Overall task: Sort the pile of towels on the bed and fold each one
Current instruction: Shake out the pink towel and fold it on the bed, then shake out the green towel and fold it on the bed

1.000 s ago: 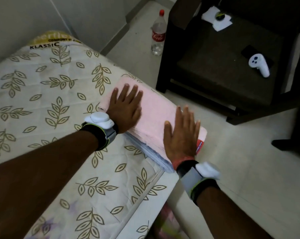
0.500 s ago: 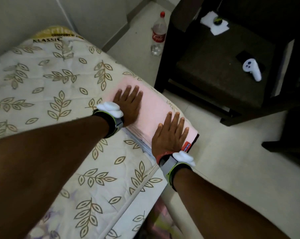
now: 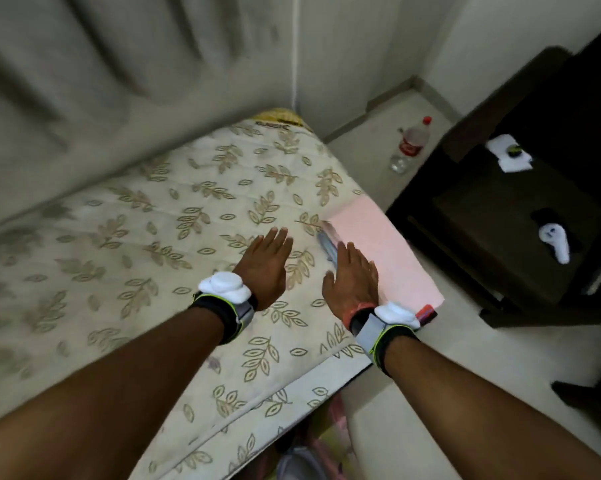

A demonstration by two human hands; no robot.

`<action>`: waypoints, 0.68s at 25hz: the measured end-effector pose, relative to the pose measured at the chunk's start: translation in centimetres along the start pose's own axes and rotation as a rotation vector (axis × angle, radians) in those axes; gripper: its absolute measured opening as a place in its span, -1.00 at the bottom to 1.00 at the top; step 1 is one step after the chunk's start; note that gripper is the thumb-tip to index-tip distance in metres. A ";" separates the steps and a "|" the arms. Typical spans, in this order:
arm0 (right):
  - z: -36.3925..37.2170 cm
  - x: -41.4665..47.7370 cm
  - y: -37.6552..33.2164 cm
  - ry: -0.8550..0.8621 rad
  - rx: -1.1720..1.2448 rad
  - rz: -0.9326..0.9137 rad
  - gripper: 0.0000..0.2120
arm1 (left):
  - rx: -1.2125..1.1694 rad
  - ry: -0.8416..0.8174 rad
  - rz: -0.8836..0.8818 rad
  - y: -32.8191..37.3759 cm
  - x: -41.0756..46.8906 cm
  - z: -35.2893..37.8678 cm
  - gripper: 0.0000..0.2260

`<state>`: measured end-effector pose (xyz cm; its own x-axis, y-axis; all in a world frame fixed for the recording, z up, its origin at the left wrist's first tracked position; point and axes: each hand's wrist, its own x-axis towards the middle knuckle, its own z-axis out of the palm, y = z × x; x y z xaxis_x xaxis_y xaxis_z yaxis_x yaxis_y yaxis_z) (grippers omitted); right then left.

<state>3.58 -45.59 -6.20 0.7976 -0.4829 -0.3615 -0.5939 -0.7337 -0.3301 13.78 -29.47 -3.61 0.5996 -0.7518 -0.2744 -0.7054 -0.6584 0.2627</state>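
Towel (image 3: 396,244), pink, folded into flat rectangle.

Right hand (image 3: 352,282) flat, fingers straight; folded towels (image 3: 385,251) just right of it. Left hand (image 3: 266,268) flat above bed (image 3: 146,237).

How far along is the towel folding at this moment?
Done: a folded pink towel tops a stack at the mattress corner. In hand: nothing; the left hand is open over bare mattress, the right hand open at the stack's edge. Left: no unfolded towels in view.
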 end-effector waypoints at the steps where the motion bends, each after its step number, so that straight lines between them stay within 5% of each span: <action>1: 0.2 -0.9 -2.2 -0.017 -0.023 -0.061 -0.32 | -0.044 0.028 -0.046 -1.4 -2.8 -0.7 -0.45; 6: 2.9 -6.9 -13.6 -0.183 -0.188 -0.380 -0.33 | -0.155 -0.029 -0.391 -7.9 -18.0 -2.3 -0.39; 17: 12.4 -22.8 -30.6 -0.391 -0.349 -0.844 -0.33 | -0.361 0.249 -0.884 -13.2 -44.6 0.9 -0.40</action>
<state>2.25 -6.16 1.35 0.8164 0.4080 -0.4087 0.2669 -0.8942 -0.3594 -4.01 12.80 4.33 0.9471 0.0571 -0.3159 0.1676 -0.9272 0.3349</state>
